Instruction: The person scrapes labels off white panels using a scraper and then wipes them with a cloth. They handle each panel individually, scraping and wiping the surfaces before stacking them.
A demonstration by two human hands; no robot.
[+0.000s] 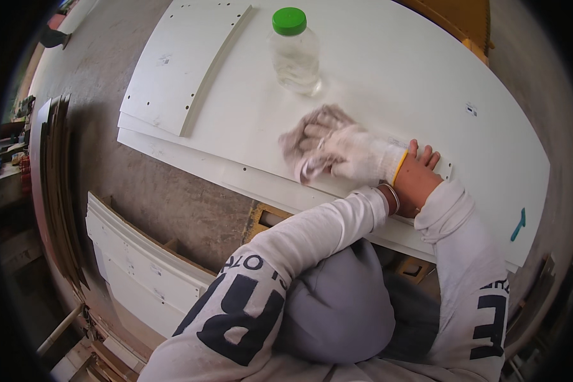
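My right hand [347, 149] wears a white knit glove with a yellow cuff edge. It reaches leftward and presses a crumpled, greyish cloth [296, 143] onto a large white board [375, 70]; both are smeared by motion. My bare left hand [423, 155], with a bracelet at its wrist, passes beneath the right wrist. Only its fingertips show beyond, apart and resting on the board; the palm is hidden. A clear plastic jar [296, 60] with a green lid stands on the board beyond the cloth, holding something pale or see-through.
A smaller white panel [178, 60] with drilled holes lies on the board's left part. More white panels [149, 270] are stacked at the lower left. Long thin boards [57, 191] lean at the far left. A teal strip [519, 224] lies near the right edge.
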